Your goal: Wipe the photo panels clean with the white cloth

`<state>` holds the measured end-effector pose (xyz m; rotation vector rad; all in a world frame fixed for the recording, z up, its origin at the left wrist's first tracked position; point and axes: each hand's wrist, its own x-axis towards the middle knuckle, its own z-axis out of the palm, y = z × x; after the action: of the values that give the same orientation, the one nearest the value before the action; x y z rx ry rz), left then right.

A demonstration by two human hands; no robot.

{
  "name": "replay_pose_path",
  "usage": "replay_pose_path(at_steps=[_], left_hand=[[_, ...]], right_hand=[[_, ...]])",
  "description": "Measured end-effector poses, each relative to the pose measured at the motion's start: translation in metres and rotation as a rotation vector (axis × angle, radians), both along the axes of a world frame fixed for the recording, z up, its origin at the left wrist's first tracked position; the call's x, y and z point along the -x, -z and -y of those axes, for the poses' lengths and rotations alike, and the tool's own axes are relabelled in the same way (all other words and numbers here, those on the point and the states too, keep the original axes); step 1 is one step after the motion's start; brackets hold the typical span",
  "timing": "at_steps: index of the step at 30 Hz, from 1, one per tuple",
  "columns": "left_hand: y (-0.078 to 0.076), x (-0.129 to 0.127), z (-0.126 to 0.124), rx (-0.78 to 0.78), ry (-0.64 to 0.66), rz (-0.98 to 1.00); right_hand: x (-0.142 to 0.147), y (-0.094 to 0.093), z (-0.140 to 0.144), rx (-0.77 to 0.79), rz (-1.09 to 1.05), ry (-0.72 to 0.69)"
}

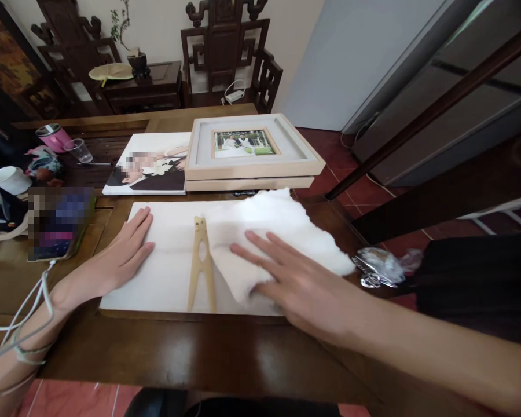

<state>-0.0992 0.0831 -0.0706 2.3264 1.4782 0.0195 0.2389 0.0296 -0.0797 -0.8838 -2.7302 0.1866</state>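
Left hand (113,258): flat, fingers spread, palm down on left edge of white board (165,278); grasps nothing. Right hand (295,284): open, fingers extended, pressing on white cloth (278,231); not closed around it. Cloth: spread over right half of board, far edge near stacked frames. Wooden stand leg (202,263): lying on board between hands, just beside cloth. Framed photo (249,147): behind board, atop second frame. Unframed print (150,165): left of frames. Crumpled plastic wrap (380,263): on table (191,353), right of cloth.
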Motion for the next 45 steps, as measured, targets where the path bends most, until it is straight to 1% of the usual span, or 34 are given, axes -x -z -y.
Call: replay_pose_path(at_steps=[3, 5, 6, 8, 10, 14, 17, 19, 21, 23, 26, 28, 30, 32, 34, 37, 39, 42, 45], left_hand=[[0.000, -0.001, 0.000, 0.001, -0.006, -0.014], [0.000, -0.001, -0.001, 0.011, -0.010, -0.027], [0.001, -0.001, -0.001, 0.017, -0.010, -0.030], [0.001, -0.001, -0.001, 0.023, -0.005, -0.030], [0.002, 0.000, -0.001, 0.023, 0.000, -0.026], [0.002, 0.002, -0.001, 0.013, 0.008, -0.024], [0.001, 0.002, -0.001, 0.009, -0.007, -0.040], [0.000, 0.002, -0.001, 0.005, -0.015, -0.043], [0.000, 0.003, -0.002, 0.005, -0.019, -0.036], [0.001, 0.005, -0.002, 0.006, -0.020, -0.029], [0.003, 0.007, -0.002, -0.006, -0.010, -0.027], [0.004, 0.008, -0.001, -0.021, 0.002, -0.026], [0.005, 0.007, -0.001, -0.023, 0.008, -0.024], [0.004, 0.007, 0.000, -0.007, 0.001, -0.029], [0.003, 0.006, 0.000, 0.004, -0.011, -0.038], [0.001, 0.005, 0.000, -0.010, -0.005, -0.052], [0.000, 0.004, 0.000, -0.021, -0.001, -0.061], [0.000, 0.003, 0.000, -0.022, -0.009, -0.061], [0.001, 0.004, -0.001, -0.020, -0.011, -0.053]], right_hand=[[0.007, -0.005, 0.029, -0.002, -0.075, -0.043], [0.008, -0.012, 0.038, 0.026, -0.064, -0.078], [0.008, -0.016, 0.038, 0.046, -0.056, -0.089], [0.004, -0.021, 0.030, 0.086, -0.023, -0.091], [-0.002, -0.021, 0.013, 0.075, 0.025, -0.074], [-0.014, -0.011, -0.019, 0.009, 0.102, -0.003], [-0.015, -0.001, -0.025, -0.032, 0.091, 0.054], [-0.012, 0.001, -0.016, -0.041, 0.060, 0.073], [-0.008, -0.002, 0.000, -0.026, 0.029, 0.076], [-0.003, -0.013, 0.020, 0.029, 0.019, 0.045], [0.002, -0.034, 0.044, 0.098, -0.002, -0.004], [0.003, -0.044, 0.050, 0.102, -0.017, -0.018], [0.001, -0.048, 0.046, 0.118, -0.004, -0.024], [-0.003, -0.046, 0.034, 0.149, 0.029, -0.028], [-0.007, -0.038, 0.018, 0.153, 0.070, -0.023], [-0.010, -0.024, -0.005, 0.103, 0.100, 0.019], [-0.010, -0.017, -0.014, 0.068, 0.091, 0.051], [-0.003, -0.015, -0.011, 0.092, 0.095, 0.042], [0.008, -0.020, 0.010, 0.185, 0.039, -0.026]])
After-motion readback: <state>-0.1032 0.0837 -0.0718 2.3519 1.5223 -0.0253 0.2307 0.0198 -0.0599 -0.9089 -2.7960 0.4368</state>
